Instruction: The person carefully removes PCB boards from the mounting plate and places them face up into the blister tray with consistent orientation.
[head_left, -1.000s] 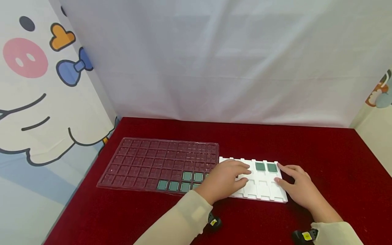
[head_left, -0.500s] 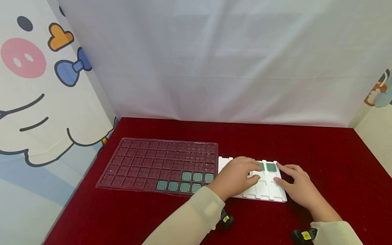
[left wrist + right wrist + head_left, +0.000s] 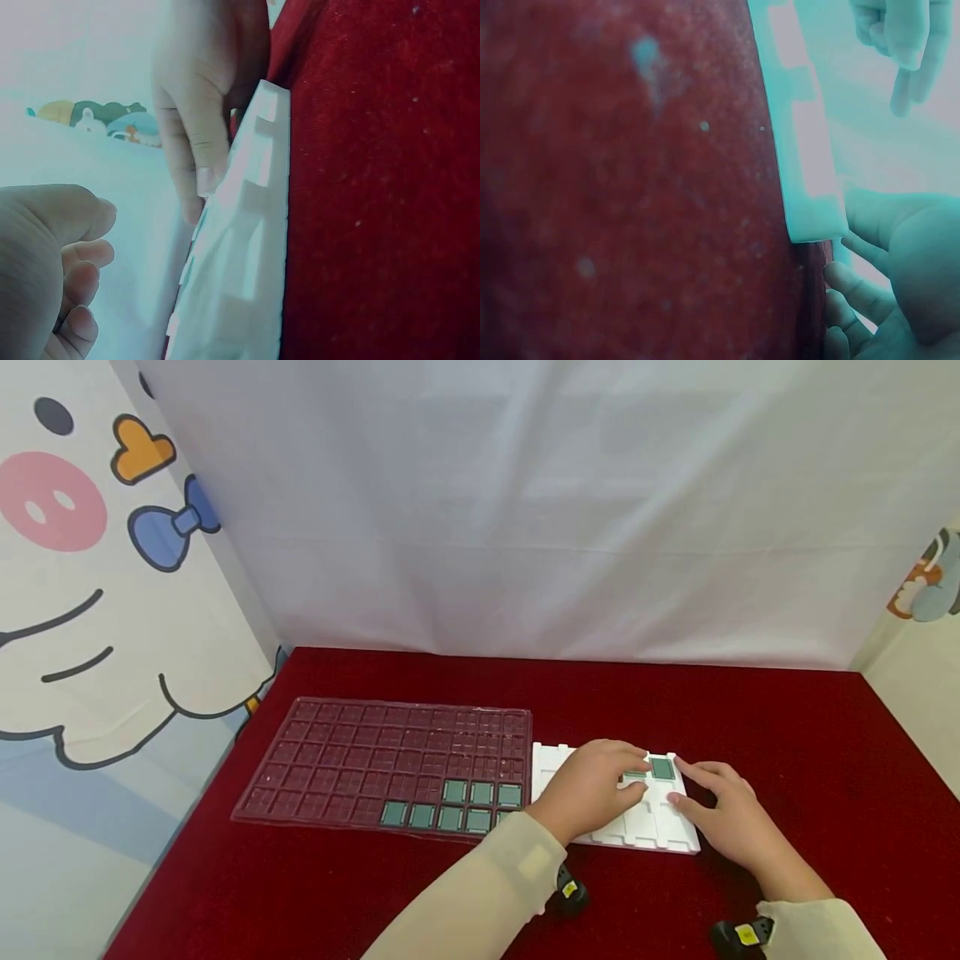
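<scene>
A white slotted tray (image 3: 647,820) lies on the table with two green square chips visible in its back row, the right one (image 3: 662,768) in plain sight and the other (image 3: 636,773) partly covered. Over that tray is my left hand (image 3: 596,785), fingers loosely bent and thumb apart, nothing seen between them. The left wrist view shows a gap between its thumb (image 3: 90,217) and fingers. My right hand (image 3: 723,810) rests against the tray's right end, index finger near the back corner and thumb at the edge. Its fingers are fairly straight.
Left of the white tray, almost touching it, lies a clear plastic tray (image 3: 360,760) of many pockets. Several green chips (image 3: 450,818) sit in its two front rows at the right. Red cloth (image 3: 300,885) covers the table; a white curtain (image 3: 525,527) hangs behind.
My left hand has moved right across the white tray, toward the two chips, partly covering one and baring more chips in the clear tray. The right hand stays at the tray's end.
</scene>
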`<state>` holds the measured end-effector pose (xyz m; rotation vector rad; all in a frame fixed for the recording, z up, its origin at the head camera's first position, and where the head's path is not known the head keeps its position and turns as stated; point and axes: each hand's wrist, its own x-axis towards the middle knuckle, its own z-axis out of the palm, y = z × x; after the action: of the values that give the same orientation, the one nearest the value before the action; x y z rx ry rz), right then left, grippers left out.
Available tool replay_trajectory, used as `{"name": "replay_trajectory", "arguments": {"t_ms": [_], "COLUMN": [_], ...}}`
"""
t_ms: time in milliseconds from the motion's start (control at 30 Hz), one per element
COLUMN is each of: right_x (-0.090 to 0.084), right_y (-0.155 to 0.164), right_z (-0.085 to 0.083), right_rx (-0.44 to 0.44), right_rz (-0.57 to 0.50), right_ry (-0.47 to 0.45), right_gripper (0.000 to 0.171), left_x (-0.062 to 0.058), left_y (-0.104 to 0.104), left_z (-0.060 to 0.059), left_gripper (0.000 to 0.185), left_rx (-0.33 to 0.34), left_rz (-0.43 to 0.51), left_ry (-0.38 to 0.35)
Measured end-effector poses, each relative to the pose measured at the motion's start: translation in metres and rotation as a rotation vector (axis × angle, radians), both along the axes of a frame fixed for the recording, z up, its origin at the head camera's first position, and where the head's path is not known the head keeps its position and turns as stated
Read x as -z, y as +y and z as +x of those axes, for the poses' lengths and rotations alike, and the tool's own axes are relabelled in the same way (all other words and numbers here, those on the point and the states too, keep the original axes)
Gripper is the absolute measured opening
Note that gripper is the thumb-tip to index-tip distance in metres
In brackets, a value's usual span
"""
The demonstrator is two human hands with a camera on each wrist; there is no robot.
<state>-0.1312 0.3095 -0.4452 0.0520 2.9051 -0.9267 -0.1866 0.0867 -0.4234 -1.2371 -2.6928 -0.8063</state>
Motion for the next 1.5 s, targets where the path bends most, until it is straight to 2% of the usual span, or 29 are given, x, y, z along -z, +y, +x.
{"name": "replay_trajectory", "arguments": {"t_ms": [200,567,733,933,1233,1500], "right_x": [0.000,-0.001,0.000,0.000,0.001,0.002], "right_y": [0.000,0.000,0.000,0.000,0.000,0.000], "right_z": [0.000,0.001,0.001,0.001,0.001,0.000], "right_rx": [-0.004,-0.017,-0.019,-0.016,-0.017,-0.019], "right_rz": [0.002,-0.018,-0.020,-0.018,-0.015,-0.009], "right_ry": [-0.003,0.019,0.020,0.023,0.016,0.017], "right_gripper": [0.068,0.067,0.067,0.068,0.068,0.068], "left_x": [0.007,0.015,0.023,0.031,0.034,0.032], "left_y": [0.007,0.015,0.018,0.020,0.021,0.023], "left_z": [-0.004,-0.012,-0.013,-0.017,-0.017,-0.016], "left_gripper": [0.029,0.028,0.027,0.027,0.029,0.024], "left_rx": [-0.012,-0.068,-0.094,-0.107,-0.126,-0.172], "left_rz": [-0.007,-0.004,0.011,0.022,-0.026,-0.037], "left_ry": [-0.001,-0.062,-0.097,-0.105,-0.100,-0.080]}}
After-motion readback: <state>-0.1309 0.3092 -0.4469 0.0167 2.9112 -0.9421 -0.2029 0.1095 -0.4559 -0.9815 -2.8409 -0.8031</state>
